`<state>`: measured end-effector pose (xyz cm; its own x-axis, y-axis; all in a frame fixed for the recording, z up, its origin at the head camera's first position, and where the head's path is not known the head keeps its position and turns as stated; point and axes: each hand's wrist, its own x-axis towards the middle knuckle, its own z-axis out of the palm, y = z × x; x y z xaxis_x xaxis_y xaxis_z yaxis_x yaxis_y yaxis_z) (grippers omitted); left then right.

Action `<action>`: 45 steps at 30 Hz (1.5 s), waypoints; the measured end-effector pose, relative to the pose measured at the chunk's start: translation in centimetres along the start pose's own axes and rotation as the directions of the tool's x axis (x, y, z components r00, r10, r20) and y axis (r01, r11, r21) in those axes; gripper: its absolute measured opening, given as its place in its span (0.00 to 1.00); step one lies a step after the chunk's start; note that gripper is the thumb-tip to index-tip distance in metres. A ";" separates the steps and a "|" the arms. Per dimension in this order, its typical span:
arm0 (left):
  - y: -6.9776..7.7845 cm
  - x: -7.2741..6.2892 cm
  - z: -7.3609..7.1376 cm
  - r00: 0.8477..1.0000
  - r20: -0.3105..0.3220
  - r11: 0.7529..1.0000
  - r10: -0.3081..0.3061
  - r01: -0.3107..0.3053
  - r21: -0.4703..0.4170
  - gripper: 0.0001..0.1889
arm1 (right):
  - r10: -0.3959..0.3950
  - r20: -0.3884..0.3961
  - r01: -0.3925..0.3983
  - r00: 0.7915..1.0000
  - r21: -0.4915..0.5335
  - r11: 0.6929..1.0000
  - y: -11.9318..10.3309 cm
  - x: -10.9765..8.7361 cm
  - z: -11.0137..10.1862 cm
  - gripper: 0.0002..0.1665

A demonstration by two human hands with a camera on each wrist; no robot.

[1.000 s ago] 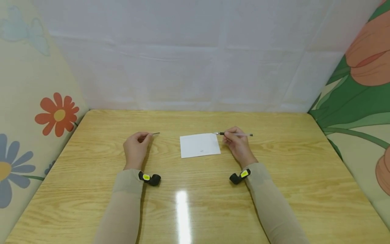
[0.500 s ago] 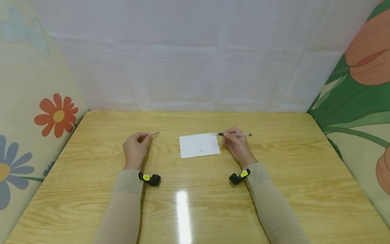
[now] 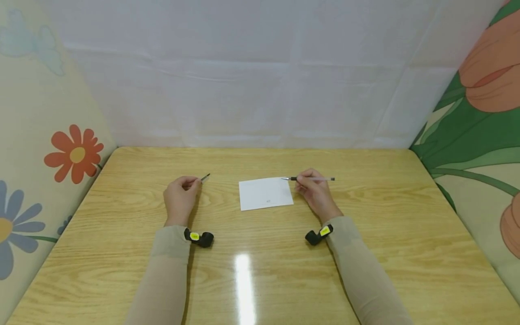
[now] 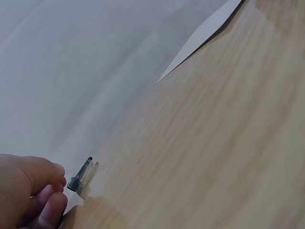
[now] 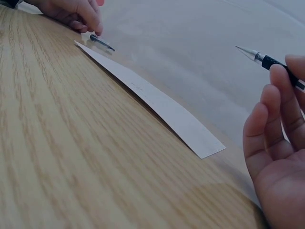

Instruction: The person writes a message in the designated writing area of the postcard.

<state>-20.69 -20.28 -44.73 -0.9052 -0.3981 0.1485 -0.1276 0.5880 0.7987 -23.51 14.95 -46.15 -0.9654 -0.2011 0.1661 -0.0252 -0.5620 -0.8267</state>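
My left hand (image 3: 180, 198) rests low over the table's left part, its thumb and fingertips close together. Just beyond them lies a small clear pen cap with a dark end (image 4: 81, 175), its whole length showing in the left wrist view, with a narrow gap to the fingertips. My right hand (image 3: 317, 194) pinches a slim gel pen (image 5: 274, 64) by its black grip, with the bare silver point facing left. In the head view that point overlaps the upper right corner of a white card (image 3: 264, 194), which bears a small printed mark near its lower edge.
The wooden table (image 3: 276, 280) carries a bright light reflection near the front. A white cloth (image 3: 260, 81) hangs behind it, with flower-patterned panels (image 3: 24, 135) on both sides. Each wrist wears a small black camera (image 3: 205, 239).
The cap beside my left fingertips has swung from nearly level to pointing up and right, and more of it shows. My right hand and the pen have shifted only slightly left.
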 end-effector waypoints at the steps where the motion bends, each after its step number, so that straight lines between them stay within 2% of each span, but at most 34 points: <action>1: 0.0 0.0 0.0 1.000 0.000 1.000 -0.001 0.001 -0.003 0.12 | -0.001 0.001 0.001 1.000 0.000 1.000 0.0 0.0 0.0 0.17; 5: -0.1 0.1 0.1 1.000 0.002 0.999 0.025 -0.024 -0.035 0.11 | -0.001 0.001 0.001 1.000 0.002 1.000 0.0 0.1 0.0 0.18; 8: 0.0 0.1 0.3 0.996 0.030 0.993 0.087 -0.085 -0.078 0.11 | -0.004 0.003 0.004 1.000 0.002 1.000 0.0 0.1 0.0 0.17; 12: 0.1 0.0 0.5 0.981 0.085 0.979 0.176 -0.165 -0.124 0.13 | -0.006 0.009 0.006 1.000 -0.001 1.000 -0.1 0.0 0.0 0.15; 19: 0.5 0.0 0.7 0.953 0.157 0.961 0.258 -0.236 -0.143 0.14 | -0.004 -0.005 0.004 1.000 -0.007 1.000 0.0 0.1 -0.1 0.18; 24: 1.4 -0.4 0.6 0.916 0.249 0.945 0.316 -0.279 -0.171 0.16 | 0.005 -0.003 -0.005 1.000 -0.008 1.000 0.0 0.1 0.0 0.19; 28: 2.3 -0.7 0.7 0.884 0.345 0.943 0.315 -0.249 -0.222 0.19 | 0.011 -0.002 -0.011 1.000 -0.016 1.000 0.1 0.1 -0.1 0.18; 32: 3.1 -1.0 0.9 0.843 0.441 0.950 0.308 -0.248 -0.190 0.23 | 0.014 -0.003 -0.014 1.000 -0.023 1.000 0.1 0.1 -0.1 0.16; 36: 3.6 -1.2 1.0 0.806 0.492 0.943 0.330 -0.301 -0.141 0.26 | 0.014 -0.008 -0.014 1.000 -0.025 1.000 0.0 0.2 0.0 0.17; 43: 4.4 -1.6 1.2 0.753 0.553 0.924 0.357 -0.370 -0.093 0.29 | 0.008 -0.004 -0.008 1.000 -0.020 1.000 0.0 0.2 0.0 0.18; 45: 4.5 -1.7 1.3 0.731 0.575 0.915 0.367 -0.396 -0.081 0.30 | 0.007 -0.003 -0.007 1.000 -0.018 1.000 0.0 0.2 -0.1 0.18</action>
<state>-20.27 -16.03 -42.12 -0.9417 0.3298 0.0666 0.2744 0.6385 0.7191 -23.72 14.96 -46.17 -0.9662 -0.2028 0.1591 -0.0232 -0.5464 -0.8372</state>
